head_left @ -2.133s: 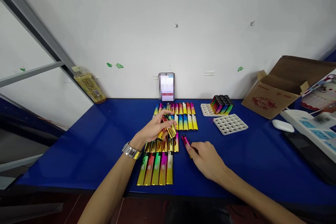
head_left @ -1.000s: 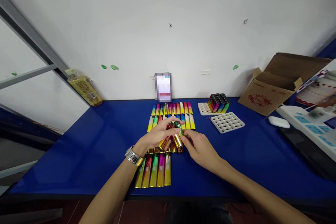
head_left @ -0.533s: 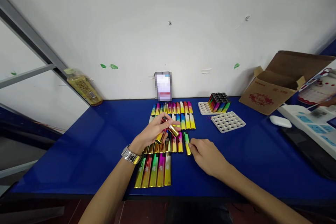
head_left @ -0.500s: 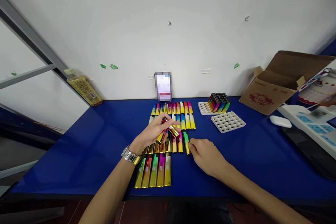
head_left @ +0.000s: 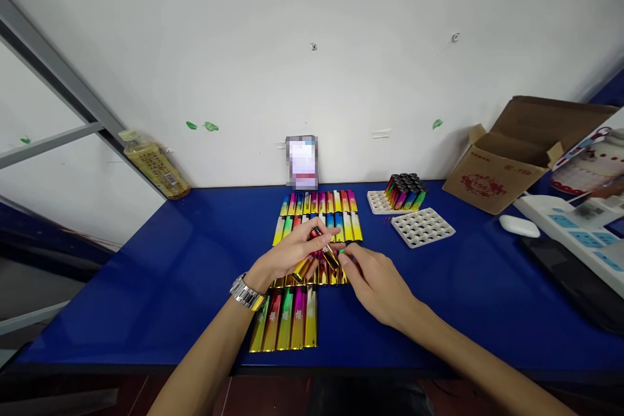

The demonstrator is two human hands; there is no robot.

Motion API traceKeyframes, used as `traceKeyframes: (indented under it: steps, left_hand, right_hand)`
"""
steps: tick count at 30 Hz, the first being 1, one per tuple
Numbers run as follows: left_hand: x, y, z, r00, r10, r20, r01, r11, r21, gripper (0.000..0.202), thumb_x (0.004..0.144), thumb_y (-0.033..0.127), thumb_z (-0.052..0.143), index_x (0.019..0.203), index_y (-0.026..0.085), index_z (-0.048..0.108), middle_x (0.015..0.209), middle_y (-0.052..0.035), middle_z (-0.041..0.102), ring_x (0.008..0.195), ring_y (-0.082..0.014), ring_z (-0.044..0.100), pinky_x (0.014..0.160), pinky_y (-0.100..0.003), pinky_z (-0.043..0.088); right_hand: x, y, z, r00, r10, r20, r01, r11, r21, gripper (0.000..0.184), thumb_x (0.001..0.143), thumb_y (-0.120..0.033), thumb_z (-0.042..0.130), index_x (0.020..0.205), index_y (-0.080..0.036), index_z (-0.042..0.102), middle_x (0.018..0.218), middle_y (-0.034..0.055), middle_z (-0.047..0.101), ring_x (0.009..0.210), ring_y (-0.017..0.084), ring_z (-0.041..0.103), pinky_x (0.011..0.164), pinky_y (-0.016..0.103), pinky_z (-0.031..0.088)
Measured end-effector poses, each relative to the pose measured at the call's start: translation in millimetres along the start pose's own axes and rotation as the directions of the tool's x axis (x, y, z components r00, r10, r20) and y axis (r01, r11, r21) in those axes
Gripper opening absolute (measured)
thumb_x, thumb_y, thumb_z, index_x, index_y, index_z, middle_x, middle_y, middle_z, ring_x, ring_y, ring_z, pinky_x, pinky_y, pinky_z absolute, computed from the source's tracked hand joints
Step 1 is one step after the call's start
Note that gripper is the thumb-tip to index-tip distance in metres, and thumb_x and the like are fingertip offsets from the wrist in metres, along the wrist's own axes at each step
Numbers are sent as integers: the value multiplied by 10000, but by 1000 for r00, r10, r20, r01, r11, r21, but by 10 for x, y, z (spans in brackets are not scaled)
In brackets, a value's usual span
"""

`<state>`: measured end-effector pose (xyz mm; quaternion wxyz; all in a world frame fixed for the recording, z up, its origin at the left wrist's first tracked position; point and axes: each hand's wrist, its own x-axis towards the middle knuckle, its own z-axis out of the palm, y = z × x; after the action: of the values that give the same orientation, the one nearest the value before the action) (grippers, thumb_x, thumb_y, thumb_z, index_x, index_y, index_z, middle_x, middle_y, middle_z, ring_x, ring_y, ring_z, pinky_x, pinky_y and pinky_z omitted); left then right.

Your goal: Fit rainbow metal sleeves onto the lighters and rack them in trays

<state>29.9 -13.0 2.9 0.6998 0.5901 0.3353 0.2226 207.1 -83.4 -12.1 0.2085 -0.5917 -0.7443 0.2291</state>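
Observation:
My left hand (head_left: 290, 253), with a metal watch at the wrist, is closed around a red-and-gold lighter (head_left: 331, 257) and another gold-ended lighter (head_left: 301, 270). It hovers over the rows, hiding part of them. My right hand (head_left: 383, 286) is at the right end of the third row, its thumb and forefinger pinched on a green-topped lighter (head_left: 342, 249) mostly hidden behind them. Shiny multicoloured lighters lie side by side in several rows: a far row (head_left: 322, 202), a second row (head_left: 347, 227), and a shorter near row (head_left: 284, 322) with pale printed marks.
A phone (head_left: 302, 162) leans on the wall behind the rows. On the right are a white holed tray (head_left: 423, 227), a second tray (head_left: 377, 202) bearing upright lighters (head_left: 406, 192), an open carton (head_left: 492, 172), a white case (head_left: 519, 226) and a power strip (head_left: 570, 224). A bottle (head_left: 155, 166) stands left.
My right hand has moved slightly left and up, bringing the green lighter against the row's end. My left hand has shifted a little right and down, still holding its lighters.

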Motion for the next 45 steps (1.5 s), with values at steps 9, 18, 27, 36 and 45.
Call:
traceKeyframes:
  steps: [9,18,27,36,45]
  left_hand:
    - [35,-46,11,997,66,-44,-65,998,10,297,832,367,626,1066,226,509,1381,-163,459,433,-31,580,319,-171,427]
    - [132,-113,-84,918,134,-374,-138,990,16,349,753,352,719,979,189,508,847,0,538,633,-102,623,401,-171,449]
    - [144,-181,-53,931,148,-333,-121,988,100,346,772,407,683,973,209,484,698,85,409,447,-49,537,465,-220,476]
    - [133,-169,36,958,181,-221,-149,977,155,321,823,446,607,999,223,458,699,79,430,457,-74,559,499,-241,470]
    - [124,-145,174,942,216,-256,-253,960,-122,282,849,434,588,1020,224,508,731,38,467,692,-105,519,720,-282,477]
  right_hand:
    - [-25,78,17,995,-81,-54,89,981,172,325,967,-339,327,687,-206,426,619,-16,526,535,128,476,515,245,266]
    - [-195,216,-47,982,189,-15,-189,976,-103,337,969,-318,321,657,-207,382,610,3,547,518,133,494,488,255,226]
    - [-126,86,20,965,247,90,-191,895,-402,283,970,-240,304,923,-179,577,833,82,673,664,208,641,502,264,284]
    - [-115,11,-7,988,150,28,-132,929,-346,277,966,-253,315,876,-171,564,799,80,669,640,187,624,492,266,216]
    - [-38,-240,150,999,-28,19,26,994,102,299,931,-324,395,663,-199,433,585,-19,528,495,115,442,488,244,207]
